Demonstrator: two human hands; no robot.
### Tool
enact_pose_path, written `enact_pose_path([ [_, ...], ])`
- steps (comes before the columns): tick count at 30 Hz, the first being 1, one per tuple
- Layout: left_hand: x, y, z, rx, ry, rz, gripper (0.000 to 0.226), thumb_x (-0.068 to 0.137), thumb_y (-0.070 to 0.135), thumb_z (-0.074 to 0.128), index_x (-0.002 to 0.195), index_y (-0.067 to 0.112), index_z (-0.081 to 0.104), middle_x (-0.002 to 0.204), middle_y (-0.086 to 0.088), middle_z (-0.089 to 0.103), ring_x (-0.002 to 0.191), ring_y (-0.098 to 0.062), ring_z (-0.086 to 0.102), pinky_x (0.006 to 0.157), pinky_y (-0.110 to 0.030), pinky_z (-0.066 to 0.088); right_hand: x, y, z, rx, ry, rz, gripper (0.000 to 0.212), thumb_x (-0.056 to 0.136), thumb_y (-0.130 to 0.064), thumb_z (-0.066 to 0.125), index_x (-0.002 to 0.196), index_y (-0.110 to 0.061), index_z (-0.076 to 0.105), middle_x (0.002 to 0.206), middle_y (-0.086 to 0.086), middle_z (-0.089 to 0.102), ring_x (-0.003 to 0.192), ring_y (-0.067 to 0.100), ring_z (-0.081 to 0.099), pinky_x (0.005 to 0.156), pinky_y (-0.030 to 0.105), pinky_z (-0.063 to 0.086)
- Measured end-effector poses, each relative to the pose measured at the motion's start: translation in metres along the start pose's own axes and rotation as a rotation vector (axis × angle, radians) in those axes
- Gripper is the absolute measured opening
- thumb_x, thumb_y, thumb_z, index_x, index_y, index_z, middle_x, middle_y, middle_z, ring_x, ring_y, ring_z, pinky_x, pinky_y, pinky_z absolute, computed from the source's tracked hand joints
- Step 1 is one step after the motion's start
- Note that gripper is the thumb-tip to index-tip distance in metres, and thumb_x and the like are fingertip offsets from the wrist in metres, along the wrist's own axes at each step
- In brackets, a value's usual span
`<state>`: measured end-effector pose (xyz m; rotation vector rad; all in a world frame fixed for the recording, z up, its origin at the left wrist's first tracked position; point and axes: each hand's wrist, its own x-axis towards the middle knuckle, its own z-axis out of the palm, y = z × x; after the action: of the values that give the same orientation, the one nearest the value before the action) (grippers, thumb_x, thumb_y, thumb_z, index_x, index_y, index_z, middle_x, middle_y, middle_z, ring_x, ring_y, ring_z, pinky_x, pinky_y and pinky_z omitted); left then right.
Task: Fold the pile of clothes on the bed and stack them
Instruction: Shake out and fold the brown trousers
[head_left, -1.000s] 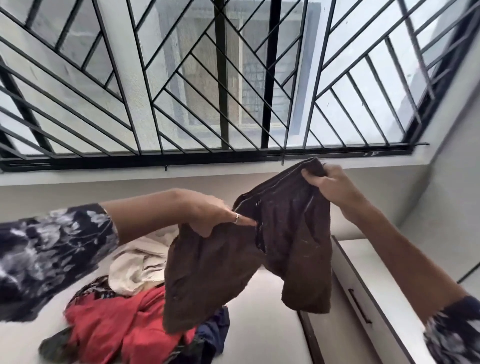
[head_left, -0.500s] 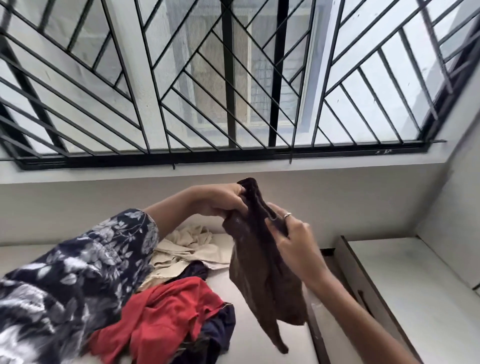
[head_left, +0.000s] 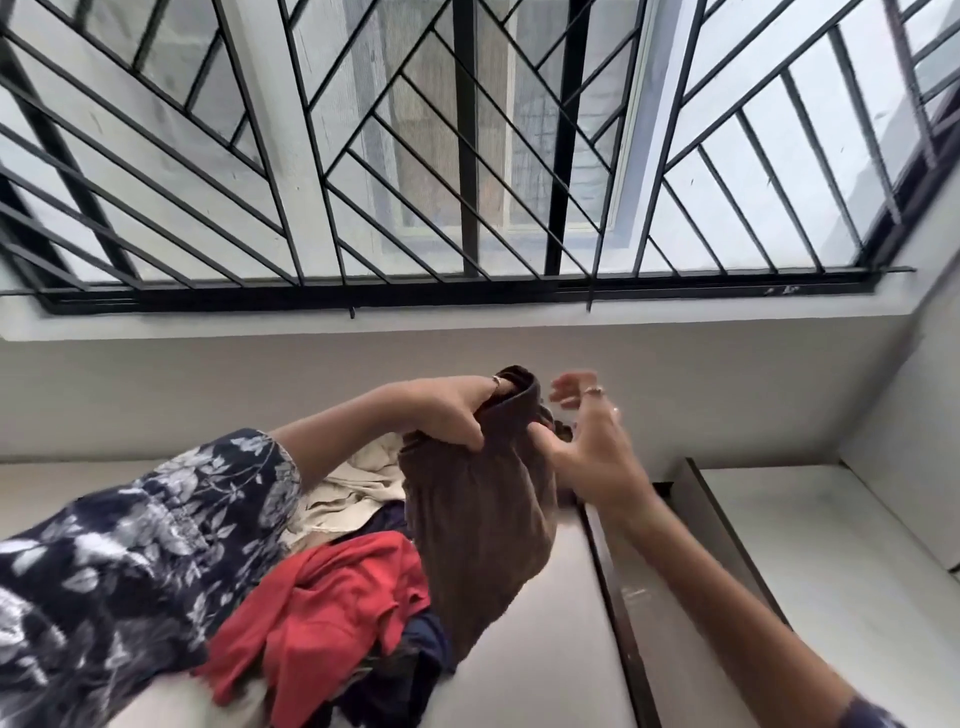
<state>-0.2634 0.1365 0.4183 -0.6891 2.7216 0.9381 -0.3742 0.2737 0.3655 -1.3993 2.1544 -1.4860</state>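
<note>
clothes pile (head_left: 332, 587) left, bare bed (head_left: 545, 639) right

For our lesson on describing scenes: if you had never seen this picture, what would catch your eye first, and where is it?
The black window grille fills the upper half with slanted bars. At centre, the left hand grips a brown garment that hangs in the air, while the right hand is spread open beside it. Lower left, a red garment glows in the unfolded pile on the bed.
</note>
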Motion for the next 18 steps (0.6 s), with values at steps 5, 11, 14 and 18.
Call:
enact_pose_path([
  [5,-0.003,0.011,0.01,0.424,-0.063,0.168,0.079,0.079,0.009,0.062,0.147,0.029,0.026,0.111,-0.003,0.057,0.094,-0.021,0.055,0.073,-0.023,0.044,0.036,0.015,-0.017,-0.025,-0.554,0.014,0.058,0.068,-0.026,0.084,0.118,-0.023,0.056,0.097,0.0,0.065,0.093,0.014,0.062,0.09,0.037,0.05],
  [11,0.011,-0.045,0.027,0.335,0.017,0.243,0.073,0.071,0.012,0.065,0.125,0.03,0.02,0.091,-0.003,0.06,0.073,-0.023,0.056,0.071,-0.033,0.046,0.03,0.051,-0.009,-0.047,-0.51,0.068,0.022,0.073,-0.024,0.082,0.088,-0.02,0.066,0.076,-0.008,0.064,0.07,0.003,0.06,0.068,0.017,0.047],
  [14,0.035,-0.075,0.05,0.21,0.011,0.161,0.054,0.073,0.005,0.066,0.121,0.014,0.045,0.081,0.008,0.056,0.066,-0.01,0.053,0.063,-0.017,0.037,0.026,0.085,0.001,-0.086,-0.5,0.177,0.028,0.074,-0.021,0.082,0.097,-0.018,0.066,0.081,-0.007,0.065,0.074,0.004,0.06,0.068,0.011,0.045],
  [18,0.079,-0.1,0.086,0.09,0.1,0.133,0.034,0.071,0.004,0.068,0.105,0.006,0.064,0.088,-0.004,0.064,0.081,-0.019,0.06,0.067,-0.02,0.037,0.026,0.128,0.013,-0.159,-0.458,0.197,0.035,0.075,-0.01,0.078,0.106,-0.013,0.062,0.088,-0.005,0.064,0.083,0.008,0.06,0.07,0.001,0.04],
])
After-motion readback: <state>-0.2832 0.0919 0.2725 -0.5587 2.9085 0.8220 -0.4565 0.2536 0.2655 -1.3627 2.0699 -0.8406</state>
